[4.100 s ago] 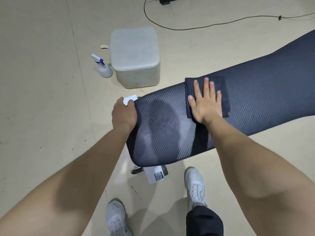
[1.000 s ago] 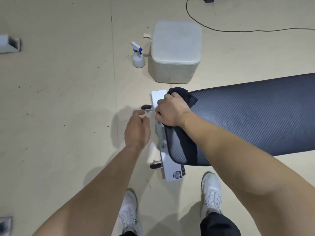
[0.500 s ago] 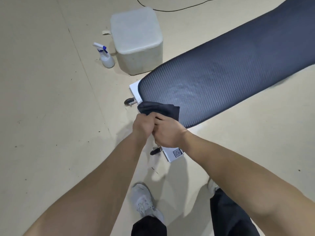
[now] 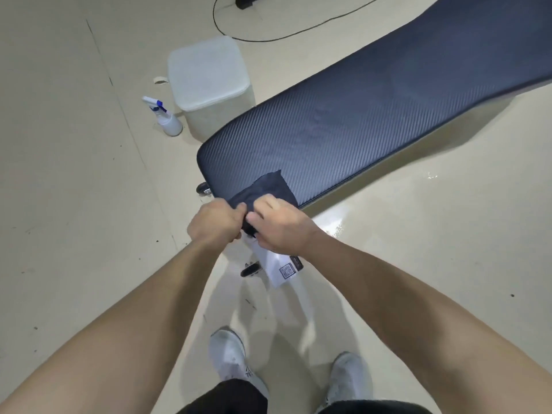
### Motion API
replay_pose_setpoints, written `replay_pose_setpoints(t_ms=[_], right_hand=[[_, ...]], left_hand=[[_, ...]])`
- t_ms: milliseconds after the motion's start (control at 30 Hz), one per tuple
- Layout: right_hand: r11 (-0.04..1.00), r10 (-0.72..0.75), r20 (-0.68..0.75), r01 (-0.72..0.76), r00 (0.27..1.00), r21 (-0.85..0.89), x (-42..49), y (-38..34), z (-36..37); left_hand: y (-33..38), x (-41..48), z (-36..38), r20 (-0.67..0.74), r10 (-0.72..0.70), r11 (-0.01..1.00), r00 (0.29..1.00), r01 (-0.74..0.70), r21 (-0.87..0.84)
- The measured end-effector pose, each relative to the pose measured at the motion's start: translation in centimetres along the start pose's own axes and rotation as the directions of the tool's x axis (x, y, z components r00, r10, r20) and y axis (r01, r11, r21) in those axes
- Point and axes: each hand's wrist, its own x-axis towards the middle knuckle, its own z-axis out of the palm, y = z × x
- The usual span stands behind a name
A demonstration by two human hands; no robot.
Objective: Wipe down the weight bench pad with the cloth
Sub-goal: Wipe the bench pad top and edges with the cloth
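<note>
The dark, ribbed weight bench pad (image 4: 352,124) runs from the centre up to the right edge. A dark cloth (image 4: 265,188) lies over its near end, partly bunched between my hands. My left hand (image 4: 213,222) grips the cloth's left part with curled fingers. My right hand (image 4: 279,227) pinches the cloth just beside it. Both hands meet in front of the pad's near end. The lower part of the cloth is hidden behind my hands.
A white spray bottle (image 4: 167,119) stands on the beige floor left of a pale square stool (image 4: 209,82). The bench's white base (image 4: 282,268) with small wheels sits under my hands. A black cable (image 4: 268,37) curves across the far floor. My white shoes (image 4: 230,357) are below.
Four seconds ago my right hand pressed the flat cloth on the pad and my left gripped the pad's end. Since then both hands have gathered the cloth at the near end.
</note>
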Motion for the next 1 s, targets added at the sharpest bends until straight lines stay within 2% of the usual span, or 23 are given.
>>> replay_pose_setpoints(t_ms=[67, 167, 300, 367, 433, 567, 700, 767, 833, 867, 933, 1000], right_hand=[[0.986, 0.164, -0.003, -0.164, 0.986, -0.025, 0.8, -0.2, -0.4], [0.948, 0.316, 0.005, -0.316, 0.949, -0.033, 1.0, -0.7, -0.1], [0.938, 0.313, 0.012, -0.307, 0.950, -0.162, -0.8, -1.0, 1.4], [0.931, 0.323, -0.047, -0.326, 0.945, -0.163, -1.6, 0.3, 2.2], [0.933, 0.301, -0.121, -0.318, 0.946, -0.167, -2.4, 2.4, 2.6], [0.944, 0.155, -0.223, -0.211, 0.962, -0.252, -5.2, 8.8, 3.9], [0.906, 0.186, -0.296, -0.280, 0.937, -0.316, -7.2, 16.0, 2.4], [0.887, 0.237, -0.337, -0.345, 0.911, -0.308, -8.4, 19.4, 1.8], [0.858, 0.318, -0.415, -0.445, 0.852, -0.257, -9.9, 22.2, 1.5], [0.829, 0.380, -0.465, -0.518, 0.800, -0.214, -10.6, 22.9, 1.5], [0.749, 0.531, -0.549, -0.661, 0.646, -0.053, -11.3, 22.5, 2.4], [0.698, 0.629, -0.577, -0.705, 0.521, 0.123, -10.4, 20.0, 3.7]], left_hand=[[1.8, 0.8, -0.6, -0.128, 0.093, 0.992, 0.987, -0.082, 0.092], [3.9, 2.6, -2.5, -0.171, 0.235, 0.970, 0.957, -0.220, 0.103], [6.5, 4.9, -5.0, -0.152, 0.378, 0.912, 0.913, -0.340, 0.228], [8.4, 5.7, -4.8, -0.105, 0.499, 0.835, 0.860, -0.445, 0.322], [10.3, 6.5, -4.5, -0.122, 0.562, 0.798, 0.818, -0.498, 0.338], [12.9, 9.1, -2.5, -0.244, 0.571, 0.806, 0.784, -0.477, 0.352], [13.3, 10.6, -1.5, -0.276, 0.466, 0.869, 0.841, -0.377, 0.320], [13.1, 11.1, -1.3, -0.296, 0.449, 0.880, 0.843, -0.360, 0.311], [13.1, 11.3, -1.5, -0.305, 0.457, 0.878, 0.836, -0.367, 0.308], [13.1, 11.3, -1.8, -0.306, 0.459, 0.878, 0.834, -0.374, 0.297], [13.0, 11.5, -2.2, -0.322, 0.458, 0.885, 0.829, -0.388, 0.258], [13.0, 11.5, -2.3, -0.322, 0.455, 0.888, 0.830, -0.398, 0.229]])
